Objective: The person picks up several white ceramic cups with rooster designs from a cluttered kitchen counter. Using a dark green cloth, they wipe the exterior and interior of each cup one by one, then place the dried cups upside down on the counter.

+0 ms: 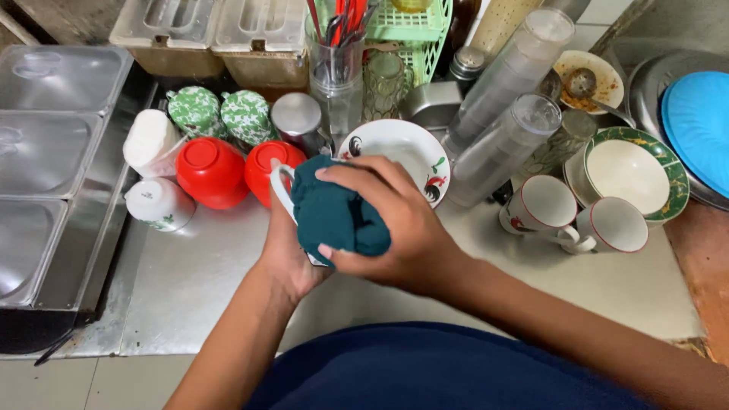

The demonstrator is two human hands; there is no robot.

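Nearest to the camera is the person's dark blue shirt (433,368), and both bare forearms rise from it toward the middle of the metal counter (205,281). The left hand (292,254) is closed around a white ceramic mug (282,190); only the mug's handle and a part of its rim show above the fingers. The right hand (402,228) is closed on a dark teal cloth (334,212), which is bunched and pressed on the mug, covering most of it. Mug and cloth are held just above the counter, in front of a white bowl with a rooster picture (402,152).

To the left of the hands stand two red plastic cups (213,171) upside down, touching each other, and a white cup (159,203) lies on its side near them. To the right stand two white mugs with red rims (577,212), just beside a green-rimmed plate holding a white bowl (630,171). Farther back lie two stacks of clear plastic cups (509,106), tilted, and a glass holder with utensils (336,68). Steel trays (53,152) fill the left side.
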